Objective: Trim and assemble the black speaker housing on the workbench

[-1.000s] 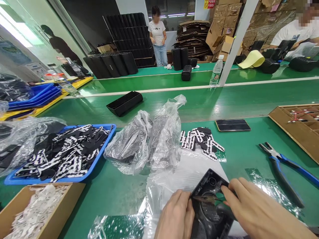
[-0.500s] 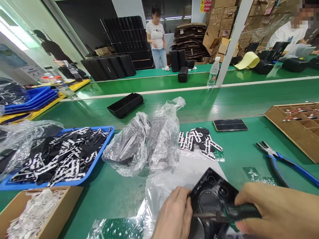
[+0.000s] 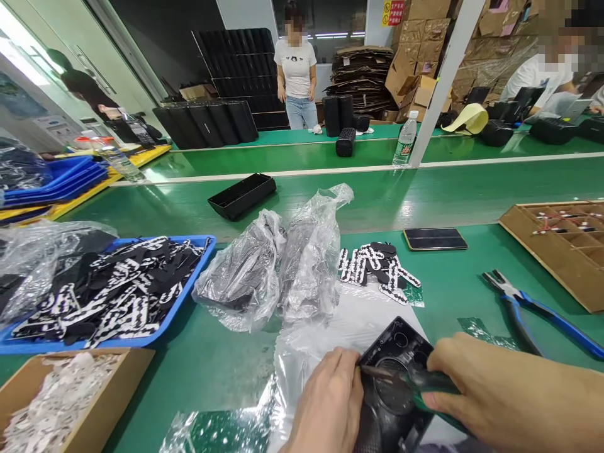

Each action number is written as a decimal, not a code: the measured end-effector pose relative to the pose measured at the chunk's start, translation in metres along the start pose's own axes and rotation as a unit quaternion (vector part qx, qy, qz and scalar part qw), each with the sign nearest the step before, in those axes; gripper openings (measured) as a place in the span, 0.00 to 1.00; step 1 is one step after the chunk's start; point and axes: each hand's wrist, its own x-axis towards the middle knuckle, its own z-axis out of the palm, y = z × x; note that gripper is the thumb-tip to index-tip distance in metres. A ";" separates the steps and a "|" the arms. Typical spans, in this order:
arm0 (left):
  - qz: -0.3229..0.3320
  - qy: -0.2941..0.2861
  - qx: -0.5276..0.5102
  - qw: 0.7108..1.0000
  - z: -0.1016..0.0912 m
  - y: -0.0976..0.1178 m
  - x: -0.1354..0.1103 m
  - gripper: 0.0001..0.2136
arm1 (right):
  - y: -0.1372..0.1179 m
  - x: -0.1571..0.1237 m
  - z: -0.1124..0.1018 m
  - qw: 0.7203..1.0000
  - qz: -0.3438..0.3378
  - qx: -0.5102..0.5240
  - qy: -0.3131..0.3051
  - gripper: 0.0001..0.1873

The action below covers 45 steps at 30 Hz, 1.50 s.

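A black plastic speaker housing point(image 3: 394, 399) with round grilles lies tilted on a white plastic sheet point(image 3: 302, 358) in front of me. My left hand point(image 3: 328, 402) grips its left edge, fingers pressed together. Held in my right hand point(image 3: 476, 384) are dark green-handled pliers point(image 3: 427, 382); their slim metal jaws cross the housing close to my left fingertips. Whether the jaws touch or grip a part cannot be made out. Just beyond the sheet lie several black-and-white adhesive pads point(image 3: 372, 267). Two bagged dark parts point(image 3: 245, 270) stand behind my left hand.
A blue tray point(image 3: 210, 251) of pads and a cardboard box point(image 3: 117, 390) of white bits stand left. Blue-handled pliers point(image 3: 514, 299), a phone point(image 3: 435, 239) and a divided carton point(image 3: 552, 251) lie right. A black casing point(image 3: 243, 196) rests on the conveyor point(image 3: 321, 204). People stand beyond.
My right hand has shifted up and left with the pliers, and the jaws now lie higher across the housing. My left hand stays on the housing's edge.
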 end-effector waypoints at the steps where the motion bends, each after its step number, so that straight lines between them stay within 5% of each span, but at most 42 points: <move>1: 0.001 -0.006 -0.003 1.000 -0.002 0.001 0.000 0.14 | 0.001 0.004 -0.004 0.995 -0.073 -0.047 -0.050 0.33; 2: 0.001 -0.014 -0.004 1.000 -0.004 0.003 0.000 0.14 | 0.002 0.007 -0.005 0.988 -0.109 -0.067 -0.089 0.37; 4: 0.000 -0.033 -0.009 0.999 -0.009 0.006 0.000 0.14 | 0.002 0.010 -0.002 0.992 -0.055 -0.028 -0.115 0.34; 8: -0.011 -0.055 -0.019 0.998 -0.017 0.011 0.000 0.14 | 0.000 0.012 0.012 0.985 0.102 0.096 -0.099 0.04; 15: -0.002 -0.031 -0.003 1.000 -0.004 0.004 0.000 0.15 | -0.002 0.014 0.011 0.963 0.207 0.168 -0.034 0.07; 18: 0.002 -0.002 0.007 1.000 0.000 0.001 0.001 0.15 | -0.002 0.009 0.017 0.987 0.130 0.092 -0.012 0.05; 21: 0.006 -0.032 0.006 0.999 -0.007 0.006 0.000 0.15 | 0.001 0.006 0.021 1.000 0.021 0.008 0.002 0.17; 28: 0.008 -0.059 -0.007 0.998 -0.016 0.011 -0.001 0.15 | 0.001 0.007 0.016 0.999 -0.009 -0.036 -0.007 0.16; 32: 0.006 -0.035 0.002 0.999 -0.006 0.004 -0.001 0.14 | -0.001 0.006 0.015 0.992 -0.054 -0.096 -0.062 0.38; 34: 0.008 -0.022 0.010 1.000 -0.003 0.001 -0.001 0.14 | -0.001 0.006 0.012 0.992 -0.057 -0.095 -0.060 0.38; 38: 0.023 -0.020 0.010 0.999 -0.008 0.003 -0.002 0.14 | -0.002 0.008 0.009 0.998 -0.031 -0.038 -0.041 0.18; 45: 0.006 -0.062 0.001 0.998 -0.015 0.010 0.000 0.16 | 0.006 0.008 0.004 0.987 0.098 0.122 -0.030 0.15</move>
